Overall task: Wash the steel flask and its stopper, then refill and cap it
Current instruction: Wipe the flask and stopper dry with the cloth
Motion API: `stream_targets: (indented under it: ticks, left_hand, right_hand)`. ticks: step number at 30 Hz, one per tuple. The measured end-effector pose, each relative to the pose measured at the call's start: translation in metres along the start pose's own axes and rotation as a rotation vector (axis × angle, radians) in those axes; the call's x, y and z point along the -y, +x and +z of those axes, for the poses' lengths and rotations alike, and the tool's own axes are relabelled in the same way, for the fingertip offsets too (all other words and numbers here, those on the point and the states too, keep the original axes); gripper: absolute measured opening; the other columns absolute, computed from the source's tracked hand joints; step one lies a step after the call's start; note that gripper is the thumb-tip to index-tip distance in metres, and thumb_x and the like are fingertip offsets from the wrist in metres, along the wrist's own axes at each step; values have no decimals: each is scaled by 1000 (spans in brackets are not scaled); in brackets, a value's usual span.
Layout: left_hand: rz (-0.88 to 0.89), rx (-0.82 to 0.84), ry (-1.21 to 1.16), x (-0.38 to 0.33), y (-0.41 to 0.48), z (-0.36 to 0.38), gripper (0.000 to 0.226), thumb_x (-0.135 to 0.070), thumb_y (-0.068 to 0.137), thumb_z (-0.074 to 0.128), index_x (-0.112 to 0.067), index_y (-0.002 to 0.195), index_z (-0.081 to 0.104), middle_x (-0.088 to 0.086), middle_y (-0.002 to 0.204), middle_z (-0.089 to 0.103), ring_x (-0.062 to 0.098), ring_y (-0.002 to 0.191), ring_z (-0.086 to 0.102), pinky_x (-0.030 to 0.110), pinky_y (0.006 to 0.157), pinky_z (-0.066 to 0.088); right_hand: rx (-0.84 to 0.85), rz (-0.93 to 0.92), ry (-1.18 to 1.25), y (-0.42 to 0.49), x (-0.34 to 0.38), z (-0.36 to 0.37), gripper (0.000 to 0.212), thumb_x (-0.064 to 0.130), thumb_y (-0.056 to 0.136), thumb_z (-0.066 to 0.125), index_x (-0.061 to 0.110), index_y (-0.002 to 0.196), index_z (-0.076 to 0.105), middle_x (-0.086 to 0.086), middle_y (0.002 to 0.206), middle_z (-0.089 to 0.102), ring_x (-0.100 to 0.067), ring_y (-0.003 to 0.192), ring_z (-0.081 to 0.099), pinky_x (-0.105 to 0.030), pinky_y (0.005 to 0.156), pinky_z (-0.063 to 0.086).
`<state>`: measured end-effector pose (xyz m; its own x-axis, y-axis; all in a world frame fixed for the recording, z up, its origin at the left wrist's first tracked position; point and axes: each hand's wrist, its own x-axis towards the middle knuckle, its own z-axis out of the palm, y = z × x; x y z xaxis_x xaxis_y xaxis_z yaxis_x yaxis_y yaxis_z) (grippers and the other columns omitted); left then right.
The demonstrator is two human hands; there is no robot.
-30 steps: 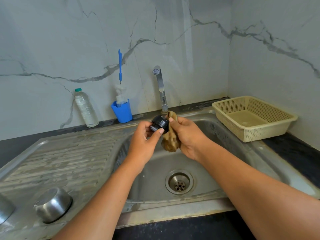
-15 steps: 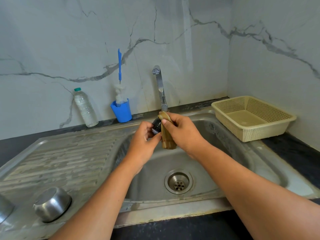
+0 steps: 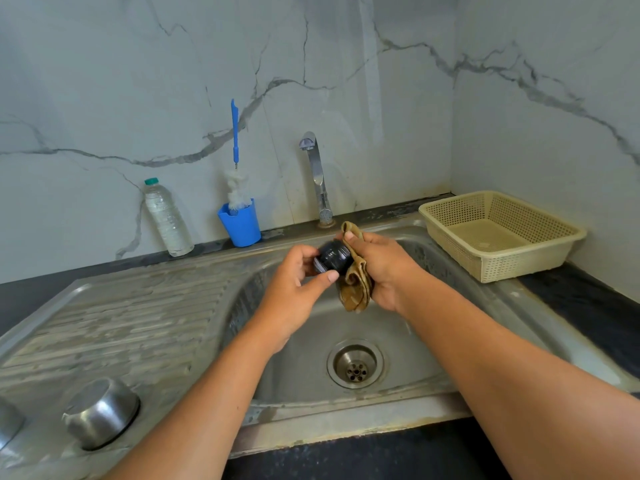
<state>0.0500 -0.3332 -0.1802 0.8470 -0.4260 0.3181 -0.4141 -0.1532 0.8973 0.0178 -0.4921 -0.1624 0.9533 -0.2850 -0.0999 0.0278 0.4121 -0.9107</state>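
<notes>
Over the sink basin (image 3: 408,341), my left hand (image 3: 294,289) pinches the black stopper (image 3: 333,258) between thumb and fingers. My right hand (image 3: 381,268) grips a brown scrub cloth (image 3: 356,282) pressed against the stopper's right side. A steel cup-shaped cap (image 3: 100,412) stands upside down on the drainboard at lower left. A steel edge (image 3: 8,422) shows at the far left border; I cannot tell whether it is the flask.
The tap (image 3: 317,174) stands behind my hands, with no water visibly running. A blue cup (image 3: 240,223) holding a bottle brush (image 3: 235,161) and a plastic water bottle (image 3: 166,220) stand by the wall. A cream basket (image 3: 502,233) sits right. The drain (image 3: 356,364) lies below.
The right hand and cloth have shifted from covering the stopper to its right side, so more of the black stopper shows. The left hand keeps its hold.
</notes>
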Motion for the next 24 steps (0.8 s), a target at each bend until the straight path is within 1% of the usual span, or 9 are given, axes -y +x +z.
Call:
stream_targets:
  ticks: [4,7,10,13,14,17,19,22,24]
  left_hand:
    - [-136,-116,-378,-4,4,-2,27,0,97,66,-8,121,55,14,127,68,22,117,71,40,105,55]
    - [-187,-160,-528,-6,6,-5,30,0,98,64,3,126,55,21,127,68,23,116,72,39,102,58]
    - [-229,-187,-655,-7,7,-9,30,0,97,64,6,126,59,25,126,69,25,112,73,36,95,61]
    - [-268,-200,-719,-10,7,-11,22,0,96,65,1,118,63,22,121,72,28,116,72,35,91,62]
    - [-277,-204,-731,-11,7,-11,24,1,96,66,0,119,62,21,119,73,30,116,71,34,89,63]
    - [-287,-217,-777,-13,6,-12,52,3,91,70,-9,137,50,20,117,74,29,109,75,36,83,64]
    - [-284,-206,-790,-13,7,-13,60,5,89,71,-16,141,48,19,115,75,28,106,75,35,81,63]
    - [-286,-185,-823,-12,8,-14,56,6,92,67,-8,143,50,16,105,78,29,105,75,33,83,63]
    - [-293,-187,-860,-12,8,-15,46,6,94,65,0,138,54,17,105,76,32,107,75,33,85,63]
  right_hand:
    - [-128,102,-39,6,-6,-1,27,30,107,52,12,118,69,-14,110,74,-29,103,71,-47,95,57]
    - [-148,126,26,7,-2,1,32,35,107,50,12,120,67,-13,110,74,-29,102,71,-46,93,57]
    - [-150,143,131,6,2,2,34,35,107,50,9,118,68,-14,109,74,-28,98,71,-45,89,58]
    - [-152,164,182,7,2,1,34,34,107,52,7,118,68,-15,111,74,-28,98,71,-43,82,58]
    - [-155,172,187,7,2,2,35,35,106,52,6,118,68,-15,112,74,-28,100,71,-44,81,58]
    - [-163,196,194,7,2,2,39,37,106,53,5,121,68,-16,113,74,-31,104,72,-45,82,58]
    - [-170,201,199,7,3,2,39,37,106,52,6,122,68,-16,115,74,-31,105,71,-44,81,57]
    - [-162,200,197,7,4,2,38,36,106,52,6,123,67,-16,114,74,-31,104,72,-43,77,57]
    - [-149,206,190,7,3,1,39,37,107,50,6,123,66,-17,114,74,-31,102,72,-44,77,58]
